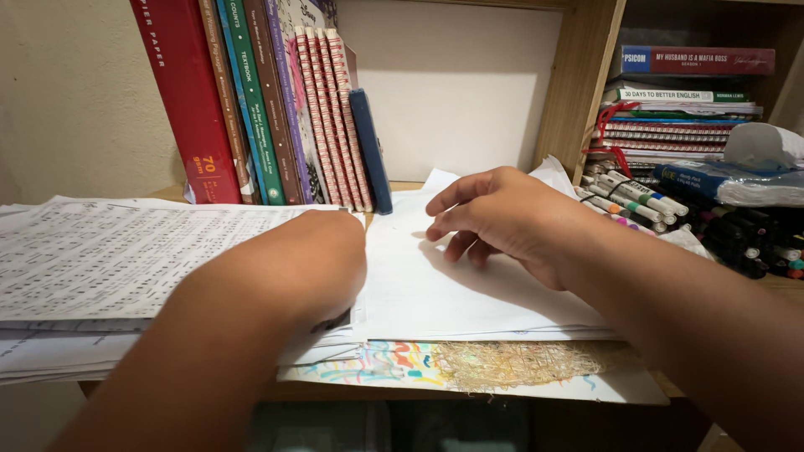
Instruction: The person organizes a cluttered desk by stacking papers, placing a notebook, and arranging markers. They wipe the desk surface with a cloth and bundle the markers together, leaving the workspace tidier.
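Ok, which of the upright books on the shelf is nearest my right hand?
The dark blue book, last on the right of the leaning row, is nearest the right hand; the other books stand farther left.

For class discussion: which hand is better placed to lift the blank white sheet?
Probably the right hand: its fingers rest spread on the white sheet. The left hand is fisted at its edge.
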